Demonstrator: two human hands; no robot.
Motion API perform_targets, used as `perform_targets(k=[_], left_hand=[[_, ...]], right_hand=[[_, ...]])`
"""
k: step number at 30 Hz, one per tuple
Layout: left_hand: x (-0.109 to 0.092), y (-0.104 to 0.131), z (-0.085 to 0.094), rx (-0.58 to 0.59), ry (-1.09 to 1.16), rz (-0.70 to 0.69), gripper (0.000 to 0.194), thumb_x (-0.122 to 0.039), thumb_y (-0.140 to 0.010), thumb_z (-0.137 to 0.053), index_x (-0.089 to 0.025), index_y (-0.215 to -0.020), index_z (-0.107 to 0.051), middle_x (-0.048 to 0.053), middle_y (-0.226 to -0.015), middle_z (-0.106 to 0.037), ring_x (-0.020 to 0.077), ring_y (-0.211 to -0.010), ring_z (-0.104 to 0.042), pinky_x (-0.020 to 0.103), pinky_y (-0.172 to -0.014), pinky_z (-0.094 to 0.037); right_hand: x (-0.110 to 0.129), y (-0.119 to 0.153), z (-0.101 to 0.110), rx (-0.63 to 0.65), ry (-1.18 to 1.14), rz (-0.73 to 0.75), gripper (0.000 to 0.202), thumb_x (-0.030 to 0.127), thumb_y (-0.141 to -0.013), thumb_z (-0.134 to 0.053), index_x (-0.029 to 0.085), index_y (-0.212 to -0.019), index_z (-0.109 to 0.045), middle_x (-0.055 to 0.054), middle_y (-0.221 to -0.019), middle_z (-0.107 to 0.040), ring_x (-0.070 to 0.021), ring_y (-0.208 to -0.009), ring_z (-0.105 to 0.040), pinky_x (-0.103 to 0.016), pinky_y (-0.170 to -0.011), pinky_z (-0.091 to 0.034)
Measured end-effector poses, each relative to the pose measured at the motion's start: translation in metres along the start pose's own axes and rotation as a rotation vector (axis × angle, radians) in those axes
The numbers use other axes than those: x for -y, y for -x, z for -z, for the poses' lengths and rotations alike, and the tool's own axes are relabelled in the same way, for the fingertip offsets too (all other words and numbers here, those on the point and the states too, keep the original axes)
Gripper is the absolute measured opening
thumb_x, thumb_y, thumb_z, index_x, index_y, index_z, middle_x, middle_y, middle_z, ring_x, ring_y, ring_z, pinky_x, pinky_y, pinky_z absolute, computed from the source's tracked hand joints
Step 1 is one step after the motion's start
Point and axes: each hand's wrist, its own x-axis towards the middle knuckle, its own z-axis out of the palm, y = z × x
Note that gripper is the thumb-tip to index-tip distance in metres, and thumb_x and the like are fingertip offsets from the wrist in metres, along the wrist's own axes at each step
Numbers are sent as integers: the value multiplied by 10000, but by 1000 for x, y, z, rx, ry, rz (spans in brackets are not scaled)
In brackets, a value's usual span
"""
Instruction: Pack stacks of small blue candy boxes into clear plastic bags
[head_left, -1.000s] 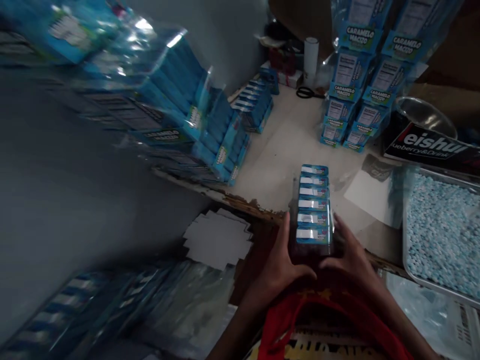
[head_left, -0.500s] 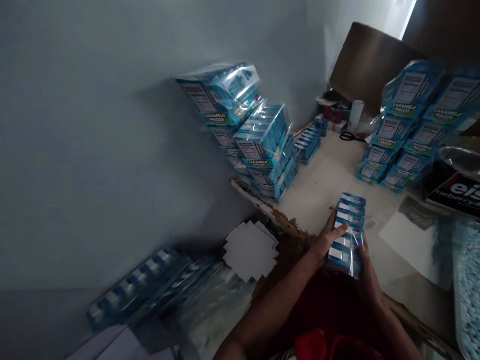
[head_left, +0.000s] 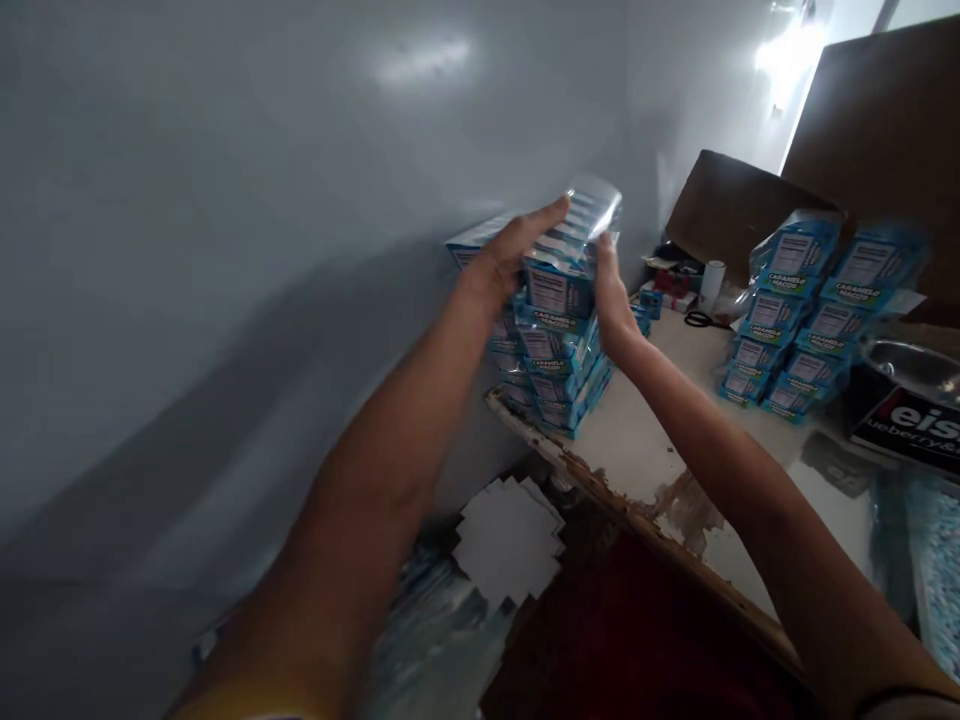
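Nearest, at the bottom of the frame, both forearms are cut off by the lower edge, and the ground below them is dark and hard to make out. A fan of white cards lies low in the centre, beside crinkled clear plastic that is too blurred to read.

Up from there, the chipped edge of the surface runs from the centre toward the lower right. At the far right a tray of pale blue pellets is cut off by the frame edge, and a black sign above it shows only the letters "eis" before it is cropped.

In the centre of the frame both hands hold a shrink-wrapped pack of blue boxes at the top of a stack of like packs against the grey wall. The left hand lies over the pack's left side, its grip closed on it with fingers across the top; the right hand presses its right side, grip also closed on the pack. The pack's underside is hidden, so I cannot tell whether it rests on the stack or hangs just above it. Its end label carries small print too fine to read.

Farther right a second stack of blue packs stands on the surface, with "CARAMELO MACIZO" just legible on the labels. Behind it sit black scissors, a white roll and a brown cardboard sheet; glare at the upper right washes out the rest.
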Motion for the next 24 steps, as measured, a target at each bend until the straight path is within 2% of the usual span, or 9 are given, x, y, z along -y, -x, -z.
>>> perform_targets(k=[3, 5, 7, 10, 15, 17, 20, 22, 24], left_hand=[[-6, 3, 28, -148, -354, -101, 744, -432, -1013, -742, 143, -1424, -510, 280, -1636, -501, 361, -1598, -373, 632, -1293, -237], [-5, 29, 31, -257, -520, -319, 873, -526, -903, -846, 39, -1497, -547, 192, -1648, -527, 341, -1556, -447, 586, -1312, -275], [3, 58, 21, -199, -688, -465, 748, -562, -955, -775, -79, -1503, -616, 106, -1585, -615, 337, -1499, -532, 625, -1307, -282], [21, 90, -6, -71, -921, -420, 636, -428, -942, -811, -144, -1489, -654, 144, -1689, -499, 431, -1592, -409, 765, -1312, -26], [34, 106, -34, -166, -964, -387, 626, -355, -964, -766, -203, -1548, -600, 128, -1821, -235, 463, -1690, -147, 784, -1305, 48], [39, 114, -61, -280, -888, -524, 546, -343, -1001, -728, -137, -1498, -638, 160, -1788, -320, 436, -1698, -138, 700, -1363, -51], [69, 118, -138, -301, -556, -616, 406, -251, -1029, -687, -138, -1418, -667, 161, -1499, -662, 287, -1581, -465, 477, -1350, -344], [106, 102, -197, -164, -347, -341, 617, -175, -949, -771, -91, -1522, -557, 221, -1503, -642, 285, -1451, -597, 435, -1270, -448], [148, 67, -242, -122, -271, -36, 819, -106, -874, -828, -42, -1596, -448, 286, -1633, -489, 331, -1565, -467, 467, -1323, -359]], right_hand=[[-18, -20, -15, 16, -68, -55, 897, 738, -1117, -260, 116, -1751, -136, -95, -1825, -219, -237, -1727, -56, -537, -1391, 19], [-32, -10, -11, 47, -122, -73, 859, 705, -1119, -265, 146, -1760, -148, -67, -1836, -190, -203, -1719, -139, -492, -1407, -102], [-45, 13, 1, 97, -182, -109, 842, 719, -1093, -317, 244, -1770, -159, -11, -1830, -214, -212, -1685, -274, -478, -1379, -272], [-59, 57, 31, 195, -247, -302, 877, 786, -1007, -493, 339, -1735, -296, -16, -1746, -411, -249, -1523, -539, -467, -1271, -467], [-80, 126, 103, 369, -45, -510, 779, 795, -854, -729, 173, -1320, -767, -115, -1209, -798, -233, -1076, -757, -391, -1035, -597], [-84, 150, 138, 413, 143, -524, 671, 699, -875, -749, 145, -1252, -790, -103, -1063, -820, -215, -971, -759, -338, -891, -602], [-81, 187, 194, 501, 490, -481, 475, 536, -962, -675, 163, -1225, -806, -88, -1037, -830, -217, -908, -769, -315, -793, -584], [-75, 216, 230, 570, 696, -426, 375, 468, -997, -645, 215, -1214, -819, -73, -1048, -838, -232, -897, -787, -329, -788, -598], [-68, 251, 263, 602, 848, -374, 339, 453, -1004, -663, 266, -1242, -815, -73, -1110, -840, -263, -949, -808, -366, -823, -631]])
